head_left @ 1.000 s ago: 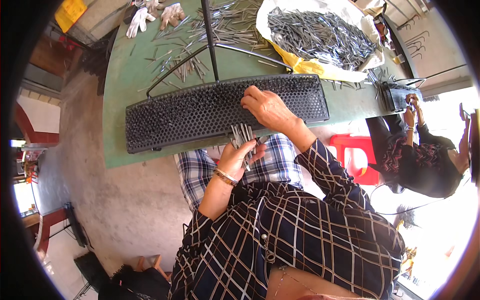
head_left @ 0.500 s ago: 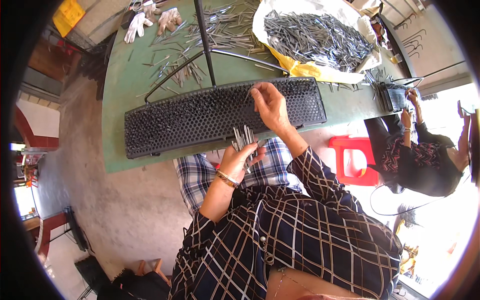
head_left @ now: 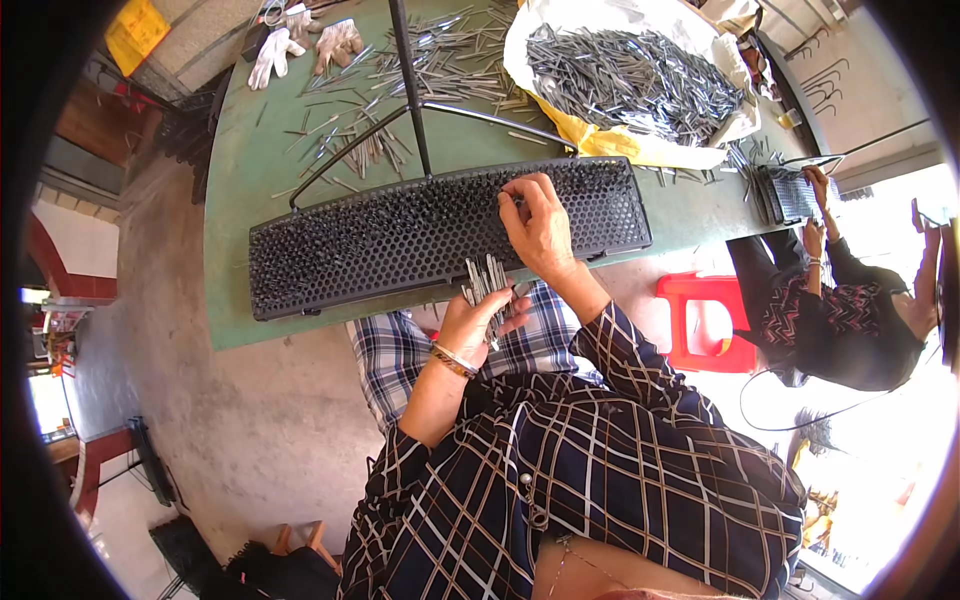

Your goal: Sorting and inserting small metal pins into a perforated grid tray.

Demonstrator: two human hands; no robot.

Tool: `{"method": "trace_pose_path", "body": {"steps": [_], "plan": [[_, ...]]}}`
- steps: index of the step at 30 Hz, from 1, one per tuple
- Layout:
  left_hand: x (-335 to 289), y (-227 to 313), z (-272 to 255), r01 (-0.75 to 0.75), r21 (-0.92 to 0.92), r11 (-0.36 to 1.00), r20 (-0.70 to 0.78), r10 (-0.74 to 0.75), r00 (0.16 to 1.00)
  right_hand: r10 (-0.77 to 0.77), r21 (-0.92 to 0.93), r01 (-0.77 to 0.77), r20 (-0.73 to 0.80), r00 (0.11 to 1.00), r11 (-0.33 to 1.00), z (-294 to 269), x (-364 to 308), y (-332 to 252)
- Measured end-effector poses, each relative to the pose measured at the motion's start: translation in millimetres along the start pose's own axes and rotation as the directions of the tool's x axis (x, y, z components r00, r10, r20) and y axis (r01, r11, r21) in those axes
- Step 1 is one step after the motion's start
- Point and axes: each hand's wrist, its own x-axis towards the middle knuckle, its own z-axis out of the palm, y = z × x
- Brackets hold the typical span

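A bunch of pins (head_left: 487, 278) is clenched in the left hand (head_left: 478, 318), tips up toward the tray (head_left: 400, 240), whose long axis runs left to right along the near table (head_left: 240, 240) edge. The right hand (head_left: 540, 225) rests on the tray, its fingers pinched; what they grasp cannot be told. Loose pins (head_left: 400, 80) and a heaped bag (head_left: 630, 75) lie beyond on the table.

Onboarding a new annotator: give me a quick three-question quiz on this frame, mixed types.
1. True or false: the left hand holds a bundle of metal pins.
2. Where is the right hand? A) on the black perforated tray B) in the pile of pins on the white sheet C) on the white gloves
3. What colour is the table?

Key: 1 true; 2 A; 3 green.
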Motion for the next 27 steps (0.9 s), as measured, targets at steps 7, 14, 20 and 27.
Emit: {"method": "trace_pose_path", "body": {"steps": [7, 14, 20, 27], "plan": [[1, 0, -3, -0.026, -0.009, 1.0, -0.002, 0.026, 1.0, -0.059, -0.11, 0.065, 0.058, 0.997, 0.992, -7, -6, 1], [1, 1, 0, -0.074, 0.01, 0.997, -0.024, 0.074, 0.997, 0.027, 0.039, -0.034, 0.158, 0.987, 0.999, -17, 3, -10], [-2, -4, 0, -0.063, 0.026, 0.998, -0.023, 0.064, 0.998, -0.059, -0.23, 0.121, 0.258, 0.964, 0.966, -12, 11, -3], [-2, -6, -1, -0.049, 0.004, 0.999, -0.012, 0.049, 0.999, 0.041, -0.455, 0.084, 0.258, 0.965, 0.887, 1, 12, -10]]}}
